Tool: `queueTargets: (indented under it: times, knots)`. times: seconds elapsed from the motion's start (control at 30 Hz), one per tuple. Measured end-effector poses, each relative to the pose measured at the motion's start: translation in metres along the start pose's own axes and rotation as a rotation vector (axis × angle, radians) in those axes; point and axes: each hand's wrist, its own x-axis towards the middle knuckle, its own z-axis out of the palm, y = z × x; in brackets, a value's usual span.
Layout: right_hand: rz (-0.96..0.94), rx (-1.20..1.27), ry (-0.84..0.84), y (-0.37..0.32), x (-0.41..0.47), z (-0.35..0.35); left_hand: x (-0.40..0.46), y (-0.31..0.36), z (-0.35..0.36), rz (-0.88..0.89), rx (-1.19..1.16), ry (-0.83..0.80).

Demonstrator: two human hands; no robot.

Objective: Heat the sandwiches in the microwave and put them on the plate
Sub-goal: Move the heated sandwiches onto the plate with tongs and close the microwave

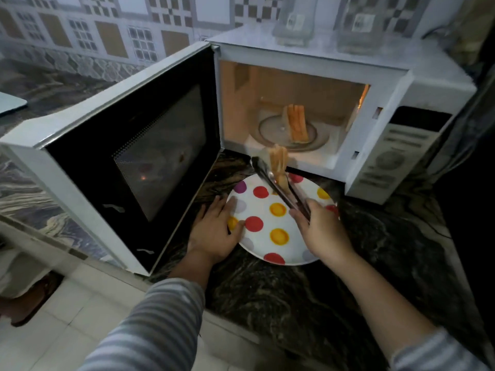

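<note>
A: Nearest us we log two striped sleeves (pixel 160 325) over the dark marbled counter (pixel 308 303).

B: Left hand (pixel 214 231)?

A: Lying flat at the polka-dot plate's (pixel 267 236) 9 o'clock edge, fingers straight, thumb resting on the rim. It grips nothing.

B: Right hand (pixel 320 231)?

A: At the plate's 3 o'clock side, fingers curled round the handles of metal tongs (pixel 281 188). The tongs run toward 11 o'clock and their tips are pinched on a toasted sandwich half (pixel 279 163), held on edge above the plate's 12 o'clock rim. We cannot tell whether its lower end touches the plate.

B: Beyond that?

A: A white microwave (pixel 401 124) at 12 o'clock of the plate, its door (pixel 134 162) swung wide toward 9 o'clock, cavity lit. A second sandwich half (pixel 297 123) stands on edge on the glass turntable (pixel 270 129), right of its centre.

B: Farthest?

A: Two clear jars (pixel 294 20) on top of the microwave, blurred, before the patterned tile wall (pixel 107 30).
</note>
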Motion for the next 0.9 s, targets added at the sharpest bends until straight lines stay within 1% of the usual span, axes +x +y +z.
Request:
queueTargets:
  times: [0.2, 0.37, 0.43, 0.57, 0.73, 0.8, 0.9]
  knots:
    - [-0.017, -0.137, -0.057, 0.01, -0.036, 0.023, -0.003, 0.004, -0.002, -0.071, 0.015, -0.008]
    - [-0.017, -0.331, -0.058, 0.004, -0.048, 0.033, -0.006, 0.006, -0.003, -0.114, 0.01, 0.013]
    - [-0.003, -0.301, -0.078, 0.003, -0.047, 0.032, -0.005, 0.006, -0.004, -0.122, 0.018, 0.009]
    - [0.075, -0.117, -0.158, 0.004, -0.046, 0.022, -0.005, 0.006, -0.004, -0.127, 0.021, -0.007]
    - [0.107, 0.07, -0.247, 0.005, -0.05, -0.014, -0.006, 0.004, -0.004, -0.109, 0.009, -0.002]
    - [0.094, 0.096, -0.218, 0.001, -0.042, -0.032, -0.005, 0.004, -0.003, -0.11, 0.018, -0.003]
    - [0.099, 0.065, -0.097, -0.012, -0.011, -0.054, -0.005, 0.004, -0.003, -0.113, 0.018, -0.003]
